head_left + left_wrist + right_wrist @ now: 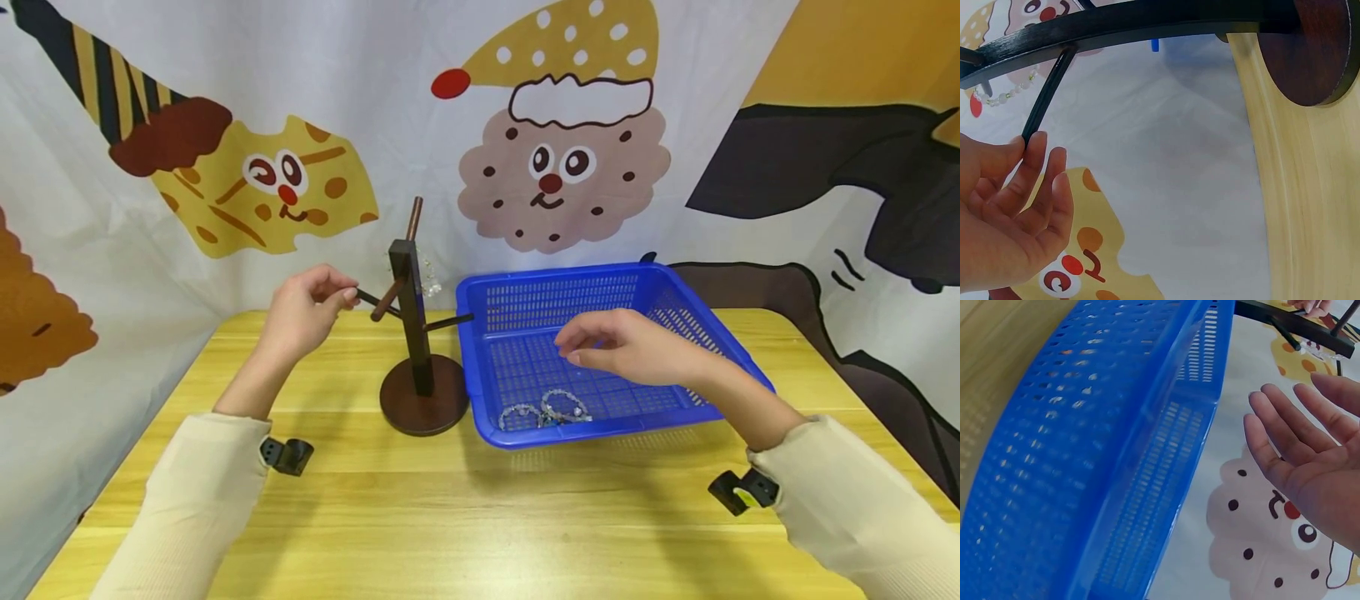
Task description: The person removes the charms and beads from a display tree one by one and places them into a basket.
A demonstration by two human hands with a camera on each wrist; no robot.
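A dark wooden stand (415, 333) with several pegs and a round base stands on the table. My left hand (306, 304) pinches the tip of its left peg (1047, 94) between thumb and forefinger. On a peg at the back hangs a beaded bracelet (431, 279), also visible as a string of pale beads (1004, 98) in the left wrist view. Over the blue basket (471, 367) hovers my right hand (630, 346), its fingers loosely bent and holding nothing. Beaded bracelets (564, 407) lie inside the basket near its front left corner.
The basket stands directly right of the stand's base, its rim close to the right peg (450, 322). A light wooden table (480, 517) extends toward me. Behind it hangs a white cloth (405, 100) printed with cartoon figures.
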